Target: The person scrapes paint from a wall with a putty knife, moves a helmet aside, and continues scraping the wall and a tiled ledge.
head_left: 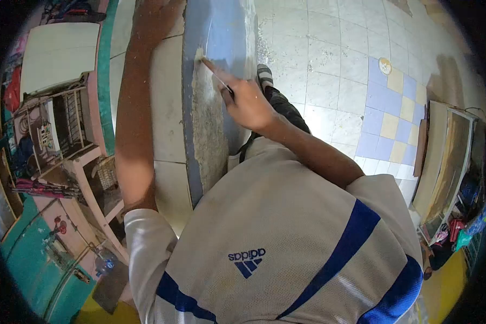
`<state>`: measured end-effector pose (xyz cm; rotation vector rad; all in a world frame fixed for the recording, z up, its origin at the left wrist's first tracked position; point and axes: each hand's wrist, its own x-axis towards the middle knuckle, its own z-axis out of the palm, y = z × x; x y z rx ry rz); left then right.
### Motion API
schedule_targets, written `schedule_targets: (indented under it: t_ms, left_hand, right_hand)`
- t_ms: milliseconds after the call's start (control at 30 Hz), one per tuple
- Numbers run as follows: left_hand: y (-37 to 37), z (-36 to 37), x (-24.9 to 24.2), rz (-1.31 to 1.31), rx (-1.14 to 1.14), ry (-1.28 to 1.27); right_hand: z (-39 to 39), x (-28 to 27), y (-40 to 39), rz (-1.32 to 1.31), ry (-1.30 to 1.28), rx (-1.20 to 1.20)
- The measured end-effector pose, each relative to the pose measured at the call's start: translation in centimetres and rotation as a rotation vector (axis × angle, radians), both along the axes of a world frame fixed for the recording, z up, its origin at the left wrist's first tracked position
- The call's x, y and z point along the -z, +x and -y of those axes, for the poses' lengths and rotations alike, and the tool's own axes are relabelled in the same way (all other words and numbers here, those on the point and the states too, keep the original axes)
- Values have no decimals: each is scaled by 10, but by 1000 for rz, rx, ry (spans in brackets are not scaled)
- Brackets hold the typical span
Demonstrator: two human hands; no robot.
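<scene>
I see the thin tool (220, 79) on the blue-painted ledge (216, 32), its shaft running forward from the right hand (248, 105). Those fingers are curled closed around its near end, the index reaching along it. The left hand (164, 16) is cut off at my top edge; I cannot tell its grip.

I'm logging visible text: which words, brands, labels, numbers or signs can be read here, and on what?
"adidas": on the pale shirt, upside down in this view, beside a three-bar logo.
Tool in the right hand: no marking readable.
Rack items at left, bright items at right: too small or blurred.
</scene>
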<state>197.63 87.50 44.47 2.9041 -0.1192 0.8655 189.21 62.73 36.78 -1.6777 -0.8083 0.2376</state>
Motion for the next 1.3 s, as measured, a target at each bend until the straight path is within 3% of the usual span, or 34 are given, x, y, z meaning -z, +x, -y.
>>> schedule_targets:
  t_ms: [67, 167, 267, 367, 467, 567, 733, 800, 867, 967, 1067, 1167, 1267, 1300]
  left_hand:
    - [-2, -7, 2, 38, 127, 334]
    - [0, 3, 2, 30, 35, -124]
    - [-3, -6, 2, 46, 139, 363]
    - [-1, -9, 4, 111, 184, 397]
    - [-3, -5, 5, 64, 137, 228]
    - [-5, -8, 2, 92, 183, 480]
    - [-7, -12, 0, 29, 200, 414]
    - [-7, -11, 1, 25, 211, 400]
    - [-5, -11, -1, 23, 211, 424]
    - [-4, 10, -3, 9, 54, -109]
    - [-6, 15, -9, 8, 57, -114]
    - [-4, 4, -9, 73, 202, 311]
    - [-4, 19, -14, 18, 51, -112]
    - [-5, 21, -14, 24, 48, -116]
  right_hand:
    - [-5, -2, 20, -102, -112, -41]
    - [-9, -10, 25, -150, -138, -54]
    - [-2, -12, 7, -159, -122, -50]
    - [-14, -16, 6, -191, -114, 14]
    - [-22, -5, 15, -128, -52, 59]
    - [-16, 4, 20, -53, 57, 48]
    - [4, -23, 21, -432, -17, -229]
    - [5, -9, 13, -309, -19, -210]
    - [-10, 6, 9, -169, 142, -106]
    - [-15, -1, 18, -226, 142, -63]
    - [-14, -15, 20, -302, 71, -56]
    - [-13, -10, 5, -306, 126, -31]
    - [-20, -11, 23, -408, 131, -43]
    - [-20, -15, 26, -433, 95, -48]
